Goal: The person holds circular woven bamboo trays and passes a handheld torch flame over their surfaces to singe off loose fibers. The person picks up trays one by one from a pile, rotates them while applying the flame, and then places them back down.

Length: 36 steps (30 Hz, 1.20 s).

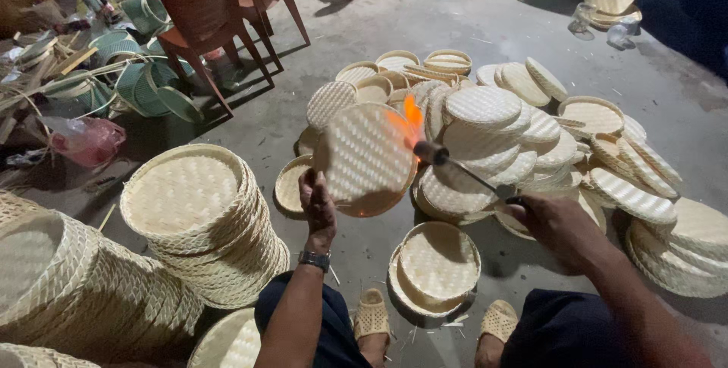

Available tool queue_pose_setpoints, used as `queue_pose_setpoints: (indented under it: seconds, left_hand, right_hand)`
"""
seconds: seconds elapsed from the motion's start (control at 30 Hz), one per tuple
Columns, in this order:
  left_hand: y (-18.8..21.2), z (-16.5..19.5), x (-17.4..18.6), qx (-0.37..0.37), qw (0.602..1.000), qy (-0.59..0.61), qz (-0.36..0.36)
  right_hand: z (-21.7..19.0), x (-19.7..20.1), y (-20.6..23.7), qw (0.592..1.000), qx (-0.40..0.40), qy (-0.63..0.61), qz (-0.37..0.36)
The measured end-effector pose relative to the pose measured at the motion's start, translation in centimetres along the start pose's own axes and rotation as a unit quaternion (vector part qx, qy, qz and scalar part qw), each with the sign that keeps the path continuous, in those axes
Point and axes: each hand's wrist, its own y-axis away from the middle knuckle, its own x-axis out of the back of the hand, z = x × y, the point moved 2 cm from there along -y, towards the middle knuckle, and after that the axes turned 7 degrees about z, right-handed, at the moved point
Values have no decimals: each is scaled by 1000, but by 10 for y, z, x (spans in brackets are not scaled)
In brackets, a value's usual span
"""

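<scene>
Dim overhead light, wide-angle edge distortion.

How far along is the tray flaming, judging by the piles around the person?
Possibly done: the tall stack of woven trays at left, neatly nested. In hand: the left hand holds one round tray upright while the right hand plays a torch flame on it. Probably left: the loose heap of trays behind.

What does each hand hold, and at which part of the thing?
The left hand holds a round woven bamboo tray by its lower left rim. The right hand holds a lit gas torch at the rear end of its thin tube.
</scene>
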Motion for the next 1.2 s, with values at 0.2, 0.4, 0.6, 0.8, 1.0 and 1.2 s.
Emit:
queue_pose_setpoints:
  seconds: [0.2,0.4,0.6,0.8,1.0,1.2]
  left_hand:
    - [4,1,-3,-111,992,-57,-27]
    - [-2,-18,-3,-164,980,-108,-43]
    - [-4,-28,-3,-142,984,-93,-50]
    - [-5,-26,-3,-145,983,-106,-46]
    - [-5,-20,-1,-148,981,-115,-42]
    - [5,-27,-16,-115,985,-99,-79]
  right_hand:
    - [-3,5,1,998,35,11,55]
    - [-1,8,-2,998,35,19,53]
    - [0,4,3,1000,-11,7,-5]
    - [13,-11,9,999,1,-10,34]
    - [20,-30,12,995,-56,33,-69]
    - [-9,0,2,998,24,-41,45]
